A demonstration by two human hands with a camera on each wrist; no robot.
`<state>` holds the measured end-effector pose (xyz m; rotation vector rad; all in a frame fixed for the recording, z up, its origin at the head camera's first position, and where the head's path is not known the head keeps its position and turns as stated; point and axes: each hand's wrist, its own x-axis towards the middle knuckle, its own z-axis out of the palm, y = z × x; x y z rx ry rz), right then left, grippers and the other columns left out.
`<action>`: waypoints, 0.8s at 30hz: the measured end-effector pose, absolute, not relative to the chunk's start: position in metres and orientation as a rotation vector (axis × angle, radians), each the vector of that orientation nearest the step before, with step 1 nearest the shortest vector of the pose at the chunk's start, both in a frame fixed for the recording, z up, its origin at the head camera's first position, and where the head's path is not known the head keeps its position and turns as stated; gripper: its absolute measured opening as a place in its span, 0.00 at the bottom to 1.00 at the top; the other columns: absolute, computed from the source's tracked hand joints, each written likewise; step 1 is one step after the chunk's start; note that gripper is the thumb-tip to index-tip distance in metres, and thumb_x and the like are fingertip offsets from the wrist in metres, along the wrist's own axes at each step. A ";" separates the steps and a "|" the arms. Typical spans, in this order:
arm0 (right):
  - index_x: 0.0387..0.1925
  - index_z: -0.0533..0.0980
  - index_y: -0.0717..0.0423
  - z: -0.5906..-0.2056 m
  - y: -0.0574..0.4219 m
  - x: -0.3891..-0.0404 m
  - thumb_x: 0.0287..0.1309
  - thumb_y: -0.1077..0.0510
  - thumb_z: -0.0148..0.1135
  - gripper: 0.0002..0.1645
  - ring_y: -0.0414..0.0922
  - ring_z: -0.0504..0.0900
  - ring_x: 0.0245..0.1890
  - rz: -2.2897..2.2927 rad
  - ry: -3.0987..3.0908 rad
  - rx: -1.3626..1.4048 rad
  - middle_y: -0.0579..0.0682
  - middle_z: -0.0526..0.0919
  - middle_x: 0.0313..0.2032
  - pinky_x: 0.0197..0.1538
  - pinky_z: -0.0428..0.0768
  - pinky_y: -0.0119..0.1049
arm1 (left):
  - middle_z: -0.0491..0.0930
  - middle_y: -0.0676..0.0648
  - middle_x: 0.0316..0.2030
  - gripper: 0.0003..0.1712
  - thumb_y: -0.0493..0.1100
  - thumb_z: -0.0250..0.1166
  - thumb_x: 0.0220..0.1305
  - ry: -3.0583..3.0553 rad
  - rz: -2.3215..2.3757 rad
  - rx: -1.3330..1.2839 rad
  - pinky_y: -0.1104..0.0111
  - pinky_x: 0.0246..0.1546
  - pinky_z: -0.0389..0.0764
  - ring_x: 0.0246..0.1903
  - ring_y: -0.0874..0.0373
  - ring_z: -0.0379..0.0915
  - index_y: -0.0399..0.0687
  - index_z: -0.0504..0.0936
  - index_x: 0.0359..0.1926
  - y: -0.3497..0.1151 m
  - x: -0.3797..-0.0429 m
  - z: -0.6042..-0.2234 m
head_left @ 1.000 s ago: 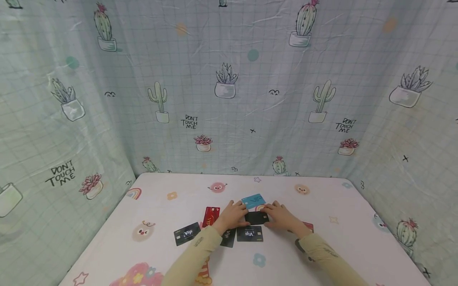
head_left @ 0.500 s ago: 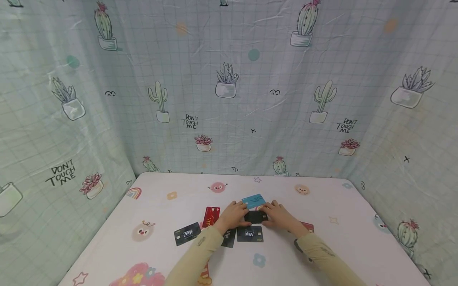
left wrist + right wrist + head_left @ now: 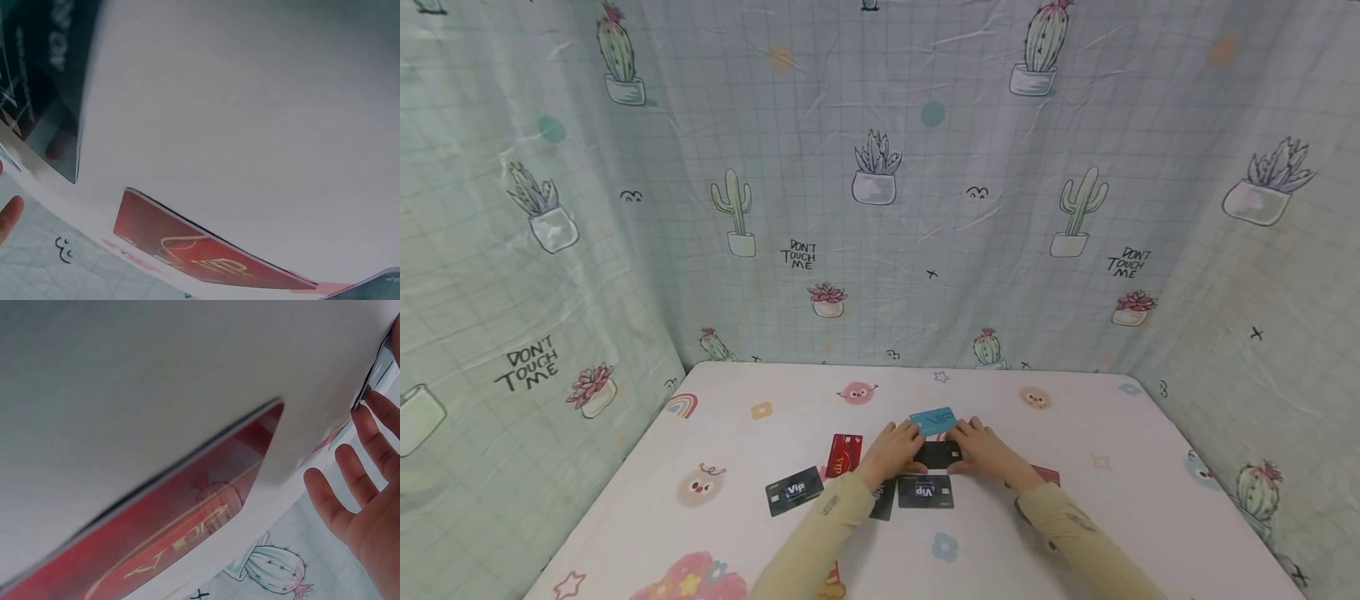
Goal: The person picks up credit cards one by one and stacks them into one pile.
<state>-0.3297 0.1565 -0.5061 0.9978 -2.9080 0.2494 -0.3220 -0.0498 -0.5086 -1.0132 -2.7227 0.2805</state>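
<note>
In the head view a plain black card (image 3: 938, 455) with a small chip lies between my two hands. My left hand (image 3: 889, 457) grips its left end, fingers at the far corner and thumb at the near one. The right end is held the same way by my right hand (image 3: 988, 450). Right wrist view: the index fingertip meets the edge of the dark card (image 3: 370, 376) while other fingers (image 3: 328, 500) spread loosely. Just behind lies a blue VIP card (image 3: 932, 421); just in front, a black Vip card (image 3: 926, 492).
To the left lie a red VIP card (image 3: 844, 455) and a black Vip card (image 3: 794, 491). Another black card (image 3: 884, 502) is partly under the left forearm. Beside the right forearm a red card (image 3: 1047, 474) shows partly. A cactus-print curtain (image 3: 880, 250) walls the table.
The hands have shifted the black card slightly away from me, widening the gap to the black Vip card in front. The other cards stay where they were.
</note>
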 end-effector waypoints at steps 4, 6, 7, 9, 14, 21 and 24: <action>0.45 0.71 0.55 -0.504 0.155 -0.330 0.42 0.41 0.65 0.31 0.45 0.62 0.38 0.257 -2.912 0.989 0.49 0.71 0.39 0.39 0.69 0.43 | 0.73 0.51 0.50 0.32 0.67 0.52 0.51 -2.763 0.321 -0.982 0.59 0.54 0.70 0.52 0.58 0.66 0.54 0.72 0.51 -0.047 -0.322 -0.509; 0.44 0.71 0.56 -0.504 0.154 -0.329 0.42 0.41 0.65 0.31 0.44 0.62 0.37 0.256 -2.913 0.992 0.48 0.71 0.39 0.39 0.69 0.42 | 0.72 0.51 0.50 0.33 0.68 0.51 0.52 -2.777 0.345 -0.973 0.59 0.55 0.70 0.53 0.57 0.65 0.54 0.71 0.52 -0.046 -0.322 -0.510; 0.44 0.71 0.56 -0.504 0.153 -0.329 0.41 0.41 0.65 0.31 0.44 0.62 0.37 0.258 -2.916 0.990 0.48 0.70 0.38 0.39 0.68 0.42 | 0.72 0.51 0.50 0.33 0.68 0.50 0.52 -2.778 0.357 -0.971 0.59 0.55 0.70 0.52 0.58 0.65 0.54 0.71 0.52 -0.046 -0.322 -0.510; 0.43 0.71 0.56 -0.503 0.152 -0.328 0.41 0.41 0.65 0.31 0.44 0.61 0.37 0.258 -2.915 0.990 0.48 0.70 0.38 0.38 0.68 0.42 | 0.71 0.51 0.50 0.33 0.68 0.50 0.52 -2.776 0.375 -0.972 0.60 0.54 0.70 0.52 0.58 0.64 0.54 0.71 0.53 -0.046 -0.322 -0.510; 0.42 0.71 0.57 -0.503 0.152 -0.326 0.41 0.42 0.66 0.30 0.45 0.61 0.37 0.251 -2.902 0.981 0.50 0.70 0.38 0.38 0.69 0.43 | 0.70 0.50 0.50 0.33 0.67 0.49 0.53 -2.754 0.383 -0.977 0.61 0.53 0.71 0.50 0.57 0.64 0.53 0.70 0.53 -0.047 -0.320 -0.509; 0.44 0.70 0.56 -0.503 0.152 -0.323 0.42 0.43 0.66 0.30 0.44 0.62 0.36 0.236 -2.893 0.964 0.50 0.71 0.39 0.38 0.69 0.42 | 0.71 0.49 0.50 0.33 0.67 0.49 0.55 -2.714 0.402 -0.951 0.60 0.52 0.72 0.50 0.55 0.65 0.52 0.69 0.53 -0.047 -0.315 -0.509; 0.44 0.70 0.55 -0.503 0.152 -0.323 0.42 0.42 0.65 0.30 0.44 0.62 0.36 0.224 -2.870 0.977 0.50 0.72 0.40 0.38 0.70 0.41 | 0.70 0.50 0.51 0.33 0.67 0.48 0.55 -2.721 0.431 -0.927 0.60 0.52 0.71 0.52 0.55 0.65 0.53 0.68 0.54 -0.046 -0.314 -0.509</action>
